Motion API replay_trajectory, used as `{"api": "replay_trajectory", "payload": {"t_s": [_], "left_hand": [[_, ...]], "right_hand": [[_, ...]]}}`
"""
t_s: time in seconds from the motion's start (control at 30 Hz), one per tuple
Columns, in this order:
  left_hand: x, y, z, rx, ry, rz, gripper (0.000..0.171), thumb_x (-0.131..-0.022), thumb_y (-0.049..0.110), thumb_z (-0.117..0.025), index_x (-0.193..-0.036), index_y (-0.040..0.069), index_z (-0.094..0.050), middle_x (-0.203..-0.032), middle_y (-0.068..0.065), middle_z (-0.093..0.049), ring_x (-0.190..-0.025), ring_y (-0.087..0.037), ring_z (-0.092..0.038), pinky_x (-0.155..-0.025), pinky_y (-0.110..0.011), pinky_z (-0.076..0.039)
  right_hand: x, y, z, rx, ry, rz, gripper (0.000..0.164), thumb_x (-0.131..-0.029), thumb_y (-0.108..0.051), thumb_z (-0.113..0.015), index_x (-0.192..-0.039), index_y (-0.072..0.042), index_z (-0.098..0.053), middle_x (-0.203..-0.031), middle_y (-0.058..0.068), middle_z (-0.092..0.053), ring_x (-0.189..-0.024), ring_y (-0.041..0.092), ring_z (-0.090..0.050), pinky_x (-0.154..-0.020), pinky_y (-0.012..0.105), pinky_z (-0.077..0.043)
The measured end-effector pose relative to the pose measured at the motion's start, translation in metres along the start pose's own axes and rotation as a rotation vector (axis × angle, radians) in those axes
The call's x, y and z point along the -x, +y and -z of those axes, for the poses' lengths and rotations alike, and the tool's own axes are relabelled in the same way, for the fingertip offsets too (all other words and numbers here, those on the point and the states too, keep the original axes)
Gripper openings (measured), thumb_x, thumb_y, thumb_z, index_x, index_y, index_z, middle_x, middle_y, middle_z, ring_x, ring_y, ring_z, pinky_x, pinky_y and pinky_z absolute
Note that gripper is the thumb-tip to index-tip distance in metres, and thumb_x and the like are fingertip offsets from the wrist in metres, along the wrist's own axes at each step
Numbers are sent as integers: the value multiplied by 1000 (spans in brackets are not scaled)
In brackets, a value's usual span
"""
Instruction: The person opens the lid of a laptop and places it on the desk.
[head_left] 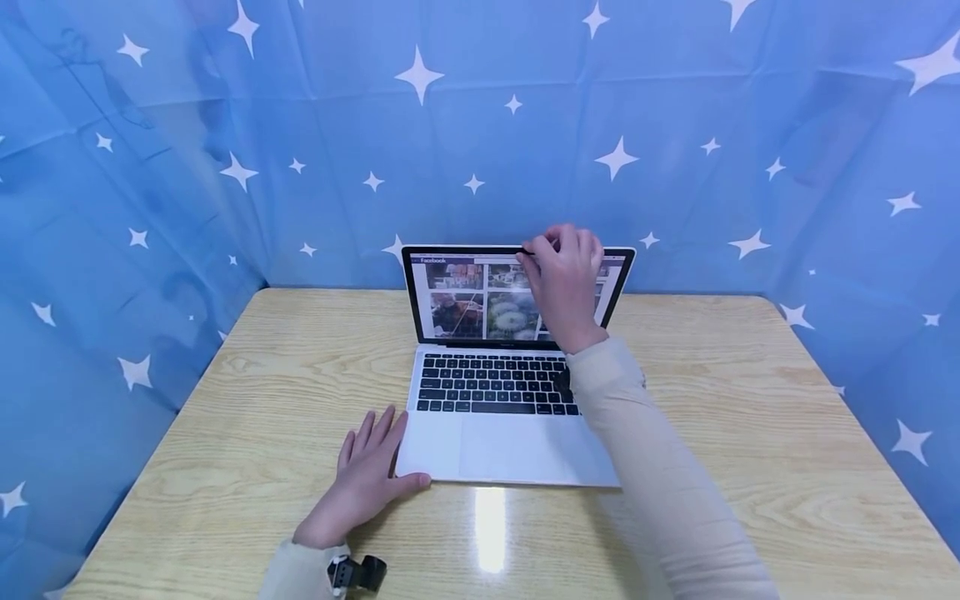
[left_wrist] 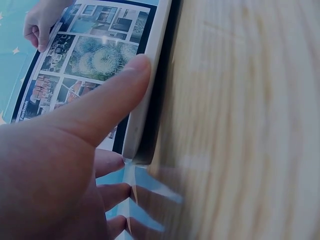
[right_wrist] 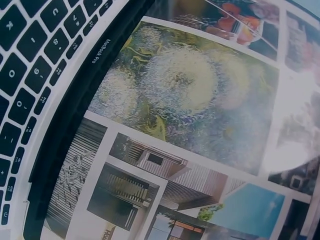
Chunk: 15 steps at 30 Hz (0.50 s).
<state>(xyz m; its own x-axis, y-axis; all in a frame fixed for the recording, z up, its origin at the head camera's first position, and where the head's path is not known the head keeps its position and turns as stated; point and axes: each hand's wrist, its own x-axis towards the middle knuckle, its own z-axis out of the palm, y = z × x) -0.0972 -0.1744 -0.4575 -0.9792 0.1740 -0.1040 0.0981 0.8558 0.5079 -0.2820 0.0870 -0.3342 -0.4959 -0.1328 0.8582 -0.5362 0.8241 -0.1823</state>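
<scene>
A silver laptop (head_left: 502, 442) stands unfolded on the table, its lit screen (head_left: 457, 300) showing a grid of photos. My right hand (head_left: 566, 279) pinches the upper rim of the screen near its middle, thumb in front. In the left wrist view the same right hand (left_wrist: 42, 22) is at that rim. My left hand (head_left: 367, 479) lies at the laptop's front left corner, fingers spread along the left side. Its thumb (left_wrist: 117, 97) touches the front edge. Close up in the right wrist view are the keyboard (right_wrist: 30, 85) and the screen; the right hand is outside that view.
The laptop rests on a light wooden table (head_left: 300, 358). A blue curtain (head_left: 330, 125) with white stars hangs behind and on both sides. A black device (head_left: 358, 573) is strapped to the left wrist. A bright reflection falls on the table before the laptop.
</scene>
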Motion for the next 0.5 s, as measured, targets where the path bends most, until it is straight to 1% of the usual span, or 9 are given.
{"api": "replay_trajectory", "payload": {"t_s": [0.13, 0.27, 0.4, 0.5], "left_hand": [[-1, 1, 0, 4, 0, -3, 98, -70, 65, -58, -144, 15, -18, -148, -10, -10, -133, -34, 2, -102, -54, 4], [-3, 1, 1, 0, 11, -9, 97, -70, 65, -58, -143, 15, -19, -148, -11, -11, -133, -35, 1, -102, -55, 4], [-3, 0, 0, -8, 9, -6, 98, -69, 65, -58, -143, 15, -19, -148, -11, -11, -133, -35, 1, -102, -55, 3], [-3, 0, 0, -7, 0, -1, 98, -69, 66, -57, -143, 14, -19, -148, -12, -11, -133, -35, 1, -101, -55, 3]], "right_hand": [[0, 3, -1, 25, 9, 8, 13, -81, -24, -66, -85, -12, -63, -92, 8, -52, -87, 27, -43, -98, 50, -23], [1, 5, -2, 58, -4, 14, 13, -81, -23, -66, -86, -11, -64, -92, 9, -51, -89, 29, -43, -96, 49, -27], [4, 7, -4, 103, -32, 42, 14, -82, -16, -63, -95, -11, -65, -96, 12, -52, -93, 31, -45, -93, 49, -31], [6, 8, -6, 125, -53, 67, 23, -81, -11, -60, -104, -11, -63, -100, 14, -52, -96, 32, -46, -95, 49, -30]]}}
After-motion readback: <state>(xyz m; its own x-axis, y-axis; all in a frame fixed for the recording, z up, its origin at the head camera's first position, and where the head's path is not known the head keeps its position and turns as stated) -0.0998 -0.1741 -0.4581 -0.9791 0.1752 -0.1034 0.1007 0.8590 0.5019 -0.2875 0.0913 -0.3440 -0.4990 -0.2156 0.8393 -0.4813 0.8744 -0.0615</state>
